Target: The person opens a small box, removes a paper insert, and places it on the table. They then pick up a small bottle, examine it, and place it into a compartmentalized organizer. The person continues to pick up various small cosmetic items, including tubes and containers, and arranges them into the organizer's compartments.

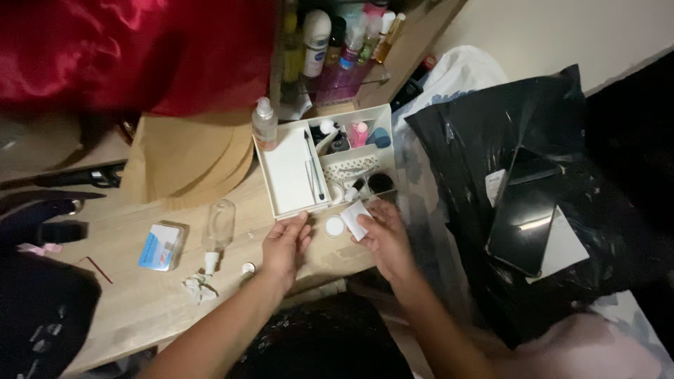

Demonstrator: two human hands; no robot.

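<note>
The right hand [382,235] pinches a small white pad [354,219] between thumb and fingers, just off the front right corner of the white tray [284,207]. The left hand [284,242] is loosely open, holding nothing, its fingertips touching the tray's front rim. Between the two hands a small white cap [335,226] lies on the counter [140,302], close to its front edge.

That cap is the weakest point. It sits so near the edge that a nudge from either wrist would likely send it off into the lap or onto the floor. The pad is held only by its end, so a slack pinch could let it drop onto the counter, or past the edge.

The tray itself lies near the counter's right front corner, with a dark pen [314,165] and small pots in its compartments. A push from the left fingertips could slide it and set those pieces rolling.

Further left, a clear spray bottle [219,228] lies on its side with a loose cap [247,268] near the front edge, and it could roll if the forearm brushes it. A blue and white box [161,245] lies beyond it, well apart from the hands. An upright clear bottle [264,123] stands touching the tray's back left corner, so a tray shift might tip it.

To the right, a black bag [491,126] carries a dark phone [523,221], resting on a slope where it could slide.
</note>
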